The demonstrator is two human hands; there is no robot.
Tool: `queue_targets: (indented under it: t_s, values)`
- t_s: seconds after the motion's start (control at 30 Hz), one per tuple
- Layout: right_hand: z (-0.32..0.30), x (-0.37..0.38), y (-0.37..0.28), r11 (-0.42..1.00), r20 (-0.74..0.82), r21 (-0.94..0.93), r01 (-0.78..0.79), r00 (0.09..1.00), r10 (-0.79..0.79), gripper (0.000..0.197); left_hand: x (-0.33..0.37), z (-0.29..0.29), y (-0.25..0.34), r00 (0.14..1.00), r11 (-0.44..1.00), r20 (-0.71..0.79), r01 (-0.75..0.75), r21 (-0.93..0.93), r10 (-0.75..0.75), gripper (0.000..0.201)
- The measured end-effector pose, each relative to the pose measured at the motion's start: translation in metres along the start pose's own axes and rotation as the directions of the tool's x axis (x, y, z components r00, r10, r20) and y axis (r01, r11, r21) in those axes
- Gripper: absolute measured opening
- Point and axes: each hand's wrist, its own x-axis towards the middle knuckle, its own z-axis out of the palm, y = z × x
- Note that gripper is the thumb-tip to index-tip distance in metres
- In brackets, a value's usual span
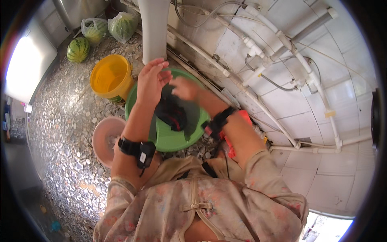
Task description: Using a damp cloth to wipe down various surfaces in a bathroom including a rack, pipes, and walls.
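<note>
My left hand (152, 80) is raised over the far part of a green basin (167, 144), its fingers stretched out and slightly bent, with nothing seen in them. Close to its right is my right hand (186, 88), smeared by motion; its fingers look curled, but whether they hold anything does not show. Below both hands, a dark cloth with thin red lines (172, 115) lies bunched in the basin. Part of the basin's far side is hidden behind my hands and forearms. A black strap with a small device (139, 151) sits on my left forearm, another black strap (217, 123) on my right.
A yellow bucket (111, 74) stands beyond the basin to the left, a pink basin (105, 139) nearer me. Farther back are a watermelon (78, 50) and bagged melons (123, 27). A white pedestal (154, 32) rises behind; pipes (278, 38) line the tiled right wall. Red plastic (230, 147) lies beside my right arm.
</note>
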Motion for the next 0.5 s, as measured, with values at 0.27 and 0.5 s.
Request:
queue_targets:
  t_s: [0.27, 0.5]
  values:
    - [0.157, 0.006, -0.005, 0.99, 0.375, -0.053, -0.13, 0.916, 0.141, 0.06, -0.002, -0.026, 0.013, 0.979, 0.997, -0.186, 0.082, -0.014, -0.083, 0.024]
    - [0.214, -0.013, 0.036, 0.967, 0.26, -0.194, -0.163, 0.942, 0.211, 0.051, -0.002, -0.045, 0.009, 0.959, 0.983, -0.226, 0.179, 0.03, -0.168, 0.023]
